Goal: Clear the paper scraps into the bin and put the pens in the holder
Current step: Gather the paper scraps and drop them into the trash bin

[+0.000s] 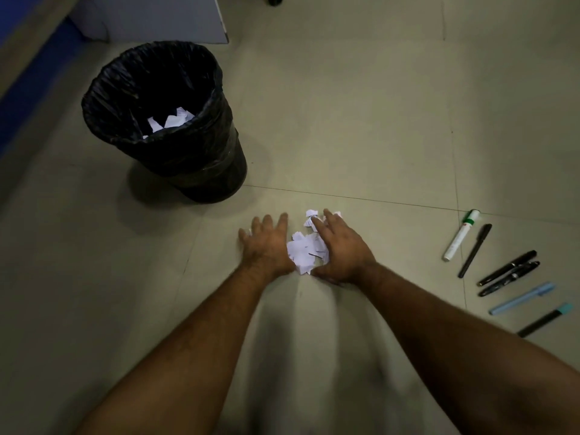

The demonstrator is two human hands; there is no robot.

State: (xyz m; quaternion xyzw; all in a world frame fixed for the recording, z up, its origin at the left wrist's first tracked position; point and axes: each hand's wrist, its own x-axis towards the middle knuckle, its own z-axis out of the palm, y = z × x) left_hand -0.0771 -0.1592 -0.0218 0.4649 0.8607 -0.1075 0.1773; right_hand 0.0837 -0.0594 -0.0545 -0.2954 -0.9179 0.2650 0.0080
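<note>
Paper scraps (306, 251) heaped on the floor (345, 120), near the bin (163, 120), on its right and nearer the camera. Left hand (266, 246) and right hand (343, 251) laid flat, fingers spread, flanking the heap, nothing gripped. Best gathered by sweeping both palms inward, stray top pieces included, before lifting. Pens (505, 271) lined up well right of the bin. Holder not in view.

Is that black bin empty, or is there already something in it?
Not empty. The bin stands upright with a few white paper scraps lying at its bottom.
</note>
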